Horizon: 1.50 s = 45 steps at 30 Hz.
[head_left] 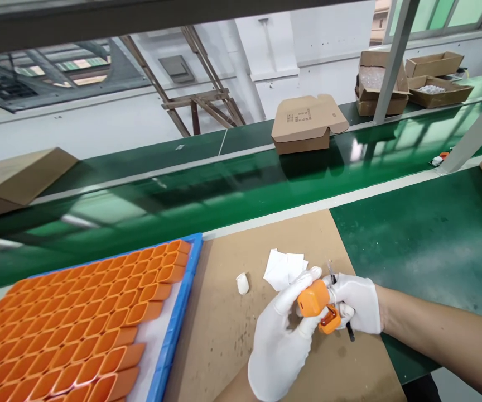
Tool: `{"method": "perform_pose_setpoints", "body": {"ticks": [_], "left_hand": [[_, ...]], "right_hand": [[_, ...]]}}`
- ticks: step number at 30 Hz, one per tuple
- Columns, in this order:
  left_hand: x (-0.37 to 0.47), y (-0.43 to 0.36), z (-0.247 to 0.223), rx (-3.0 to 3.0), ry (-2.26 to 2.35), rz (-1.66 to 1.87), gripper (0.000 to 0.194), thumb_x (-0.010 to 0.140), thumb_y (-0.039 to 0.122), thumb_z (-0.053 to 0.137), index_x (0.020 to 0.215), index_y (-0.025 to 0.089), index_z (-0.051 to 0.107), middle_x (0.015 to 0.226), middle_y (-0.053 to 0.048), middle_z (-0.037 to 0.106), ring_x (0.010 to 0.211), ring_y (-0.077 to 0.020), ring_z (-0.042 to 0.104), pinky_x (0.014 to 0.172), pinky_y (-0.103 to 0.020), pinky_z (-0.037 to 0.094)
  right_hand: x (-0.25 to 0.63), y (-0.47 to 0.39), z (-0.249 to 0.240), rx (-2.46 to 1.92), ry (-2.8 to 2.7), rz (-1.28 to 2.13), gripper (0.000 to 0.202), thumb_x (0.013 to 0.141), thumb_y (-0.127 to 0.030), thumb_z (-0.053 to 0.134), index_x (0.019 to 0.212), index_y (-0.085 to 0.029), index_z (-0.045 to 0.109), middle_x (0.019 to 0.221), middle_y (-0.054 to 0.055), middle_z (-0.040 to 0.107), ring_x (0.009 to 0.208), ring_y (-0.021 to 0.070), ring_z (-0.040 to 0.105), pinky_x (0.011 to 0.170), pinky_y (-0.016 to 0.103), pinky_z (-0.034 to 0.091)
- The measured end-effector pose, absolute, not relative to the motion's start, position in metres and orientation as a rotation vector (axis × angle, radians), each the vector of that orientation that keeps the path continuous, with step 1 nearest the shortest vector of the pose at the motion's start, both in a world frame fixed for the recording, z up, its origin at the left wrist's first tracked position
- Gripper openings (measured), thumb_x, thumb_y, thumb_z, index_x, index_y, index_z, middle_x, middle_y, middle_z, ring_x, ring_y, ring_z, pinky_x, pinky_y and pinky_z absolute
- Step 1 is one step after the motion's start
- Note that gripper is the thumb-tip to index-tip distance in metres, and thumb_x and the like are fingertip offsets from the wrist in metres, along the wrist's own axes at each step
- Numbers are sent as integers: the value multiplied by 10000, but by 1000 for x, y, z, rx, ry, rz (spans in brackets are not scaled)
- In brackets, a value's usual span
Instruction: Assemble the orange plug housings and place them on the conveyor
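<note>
My left hand [280, 338], in a white glove, pinches an orange case [313, 298] between thumb and fingers. Just below and right of it is a second orange piece [330, 320] with a dark reddish inside, touching both hands. Gloved too, my right hand [356, 304] is closed around a thin dark tool [350, 331], whose metal end pokes up past the fingers. White paper pieces [285, 268] lie behind my hands, and a small white lump [242, 283] sits to their left on the brown cardboard sheet [224, 335].
At left, a blue-edged tray [174, 335] holds rows of orange open shells [86, 324]. Beyond runs a glossy green belt [232, 181] with a pale rail. An open carton [303, 125] stands across it, more boxes [437, 92] at back right. A metal post [395, 61] rises at right.
</note>
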<state>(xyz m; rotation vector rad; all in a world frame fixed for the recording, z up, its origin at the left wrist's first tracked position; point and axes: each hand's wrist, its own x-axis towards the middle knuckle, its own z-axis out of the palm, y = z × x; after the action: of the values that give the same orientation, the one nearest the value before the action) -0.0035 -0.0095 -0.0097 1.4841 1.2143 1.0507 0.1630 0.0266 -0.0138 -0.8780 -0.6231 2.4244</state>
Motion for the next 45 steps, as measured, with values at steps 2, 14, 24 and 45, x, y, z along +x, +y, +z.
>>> {"method": "perform_pose_setpoints", "body": {"ticks": [2, 14, 24, 45], "left_hand": [[-4, -8, -5, 1575, 1226, 1071, 423, 766, 123, 680, 1161, 276, 691, 1180, -44, 725, 1086, -247, 687, 902, -334, 602], [-6, -5, 5, 2131, 1068, 1265, 360, 816, 205, 693, 1166, 266, 631, 1047, -55, 730, 905, -212, 714, 769, -317, 609], [-7, -5, 9, 2208, 1078, 1267, 335, 827, 227, 689, 1150, 264, 608, 1039, -63, 720, 907, -218, 712, 776, -332, 600], [-21, -7, -6, 2549, 1133, 1441, 671, 774, 211, 758, 1366, 302, 455, 1112, -75, 644, 1007, -250, 681, 860, -396, 589]], "right_hand": [[160, 25, -17, -892, -616, 2464, 371, 503, -250, 848, 648, -151, 521, 478, -85, 434, 387, 1, 233, 402, 159, 132], [156, 21, -28, -927, -669, 2502, 267, 524, -210, 797, 653, -136, 574, 494, -49, 483, 421, 28, 341, 418, 171, 209], [155, 22, -16, -892, -722, 2545, 304, 502, -231, 825, 710, -98, 646, 580, 17, 603, 383, 16, 339, 395, 183, 196], [170, 19, 19, -784, -1076, 2169, 513, 611, -535, 845, 903, -120, 768, 774, 44, 687, 660, 117, 603, 665, 244, 476]]}}
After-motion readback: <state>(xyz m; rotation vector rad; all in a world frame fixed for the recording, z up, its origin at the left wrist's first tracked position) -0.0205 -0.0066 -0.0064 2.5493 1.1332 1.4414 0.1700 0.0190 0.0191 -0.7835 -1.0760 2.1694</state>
